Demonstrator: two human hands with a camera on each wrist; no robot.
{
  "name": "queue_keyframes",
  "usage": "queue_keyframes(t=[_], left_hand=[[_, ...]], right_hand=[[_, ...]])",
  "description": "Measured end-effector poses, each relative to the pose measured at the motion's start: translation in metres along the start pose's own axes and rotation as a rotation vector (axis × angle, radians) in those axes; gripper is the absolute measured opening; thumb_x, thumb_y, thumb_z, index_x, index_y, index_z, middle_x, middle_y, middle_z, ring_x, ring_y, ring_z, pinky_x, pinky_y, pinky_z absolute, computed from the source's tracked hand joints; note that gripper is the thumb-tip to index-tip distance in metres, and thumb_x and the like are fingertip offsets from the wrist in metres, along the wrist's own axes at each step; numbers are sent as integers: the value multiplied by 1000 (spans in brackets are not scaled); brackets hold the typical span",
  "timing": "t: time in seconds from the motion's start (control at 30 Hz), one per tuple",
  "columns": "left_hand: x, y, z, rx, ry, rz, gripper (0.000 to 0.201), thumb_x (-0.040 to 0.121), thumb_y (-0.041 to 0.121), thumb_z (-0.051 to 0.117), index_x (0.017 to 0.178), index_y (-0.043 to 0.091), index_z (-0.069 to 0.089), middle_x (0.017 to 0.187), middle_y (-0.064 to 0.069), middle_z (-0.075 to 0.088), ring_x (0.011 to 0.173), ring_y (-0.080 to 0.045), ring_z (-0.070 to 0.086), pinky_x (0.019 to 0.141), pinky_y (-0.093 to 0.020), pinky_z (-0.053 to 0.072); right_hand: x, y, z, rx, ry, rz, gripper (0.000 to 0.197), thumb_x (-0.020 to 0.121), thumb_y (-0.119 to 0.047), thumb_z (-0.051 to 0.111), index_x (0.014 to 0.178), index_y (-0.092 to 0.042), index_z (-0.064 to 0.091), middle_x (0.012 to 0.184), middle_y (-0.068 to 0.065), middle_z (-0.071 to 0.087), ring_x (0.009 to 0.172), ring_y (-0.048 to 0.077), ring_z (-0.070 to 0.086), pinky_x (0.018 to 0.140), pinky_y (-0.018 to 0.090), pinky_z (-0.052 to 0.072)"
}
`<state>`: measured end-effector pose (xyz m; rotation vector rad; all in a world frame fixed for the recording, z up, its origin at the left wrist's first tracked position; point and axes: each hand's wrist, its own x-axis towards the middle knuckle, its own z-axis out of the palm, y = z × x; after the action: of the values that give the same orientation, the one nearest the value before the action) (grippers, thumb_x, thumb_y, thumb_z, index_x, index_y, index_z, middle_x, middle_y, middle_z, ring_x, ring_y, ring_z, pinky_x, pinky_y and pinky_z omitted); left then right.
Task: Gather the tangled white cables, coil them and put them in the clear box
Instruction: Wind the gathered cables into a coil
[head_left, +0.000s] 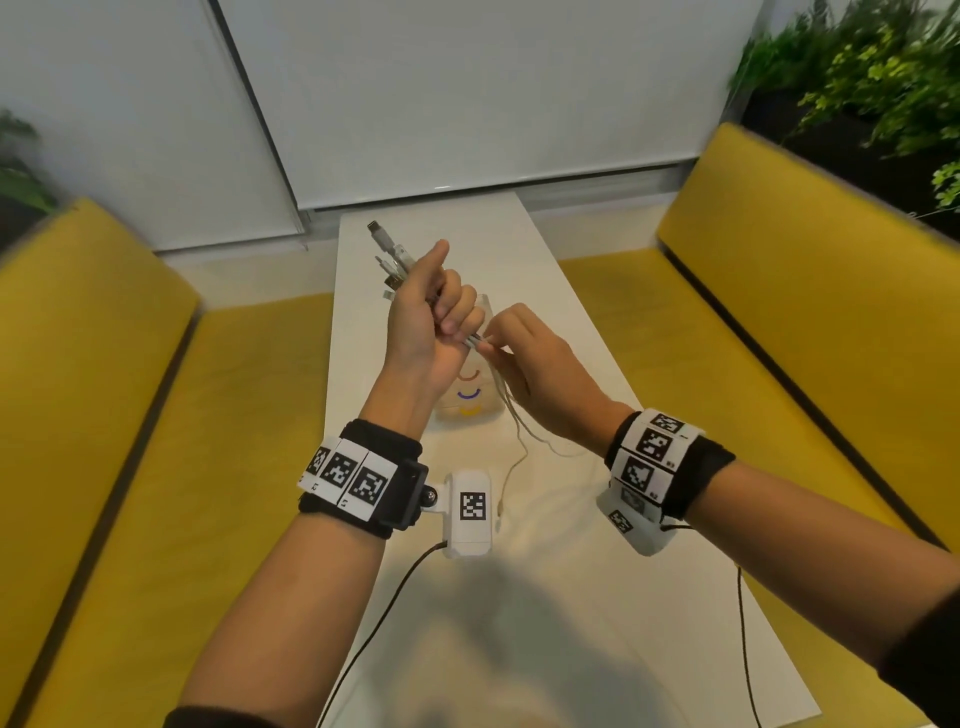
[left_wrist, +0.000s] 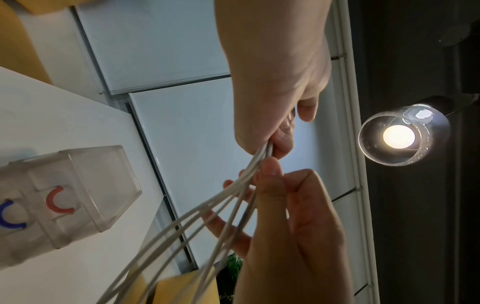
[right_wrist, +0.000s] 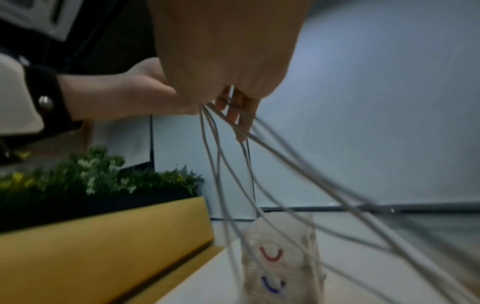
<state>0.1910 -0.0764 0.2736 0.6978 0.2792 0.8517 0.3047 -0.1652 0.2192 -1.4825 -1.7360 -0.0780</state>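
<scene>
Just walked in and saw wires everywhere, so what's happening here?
A person is bunching white cables. The left hand grips them in a fist, plugs sticking out above. The right hand pinches the strands just below it; the tails hang to the white table. The clear box holds no cables yet.

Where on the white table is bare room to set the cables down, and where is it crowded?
Bare table lies beyond the clear box, up to the window wall, and along its right edge beside the yellow bench. It is crowded around the box: the left hand grips the white cables, the right hand pinches them, and strands trail onto the near table.
</scene>
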Motion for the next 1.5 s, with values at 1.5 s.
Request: queue_keyframes(t=[1.5], left_hand=[[-1,-1,-16,119,-44,31,44,100,22,55,59,15,40,49,3,29,43,-8,28,43,-22,26]], right_hand=[[2,2,-16,422,-91,261,16,95,-17,64,108,-11,72,84,-2,70,63,5,55,61,18,43]])
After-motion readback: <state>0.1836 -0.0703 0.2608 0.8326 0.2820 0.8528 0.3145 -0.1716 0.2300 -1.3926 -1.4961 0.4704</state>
